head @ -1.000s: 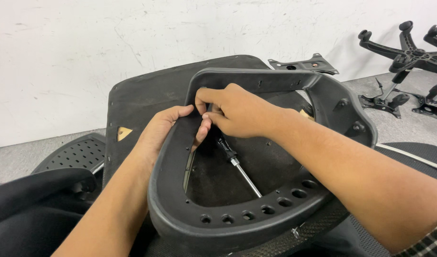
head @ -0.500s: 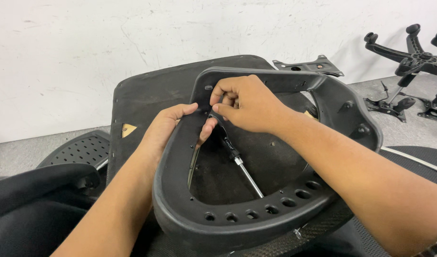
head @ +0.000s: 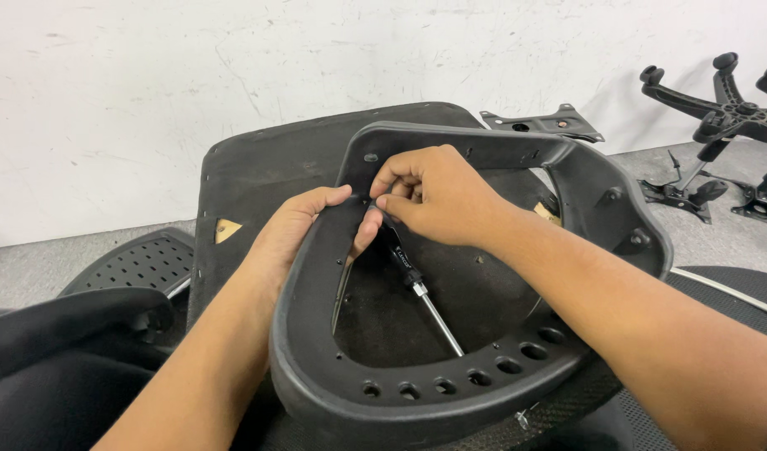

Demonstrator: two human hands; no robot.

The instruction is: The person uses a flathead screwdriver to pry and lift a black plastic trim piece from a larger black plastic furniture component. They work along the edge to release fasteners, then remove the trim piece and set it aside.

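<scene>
A black plastic chair frame [head: 450, 392], loop-shaped with a row of holes along its near edge, lies on a black upholstered seat pad [head: 266, 167]. My left hand [head: 304, 230] grips the frame's left rim, thumb over the top and fingers inside. My right hand [head: 437, 196] is closed on the black handle of a screwdriver [head: 417, 288]. Its metal shaft slants down to the near right inside the frame opening. The tip is hidden behind the frame's near edge.
A perforated black chair part [head: 137, 263] and a dark fabric cushion [head: 58, 367] lie at the left. A metal seat plate [head: 542, 124] rests behind the frame. Black star-shaped chair bases [head: 721, 108] stand by the white wall at the right. The floor is grey concrete.
Both hands stay on the frame's left rim and the screwdriver handle. My right hand has shifted slightly on the handle, and the view has drifted a little.
</scene>
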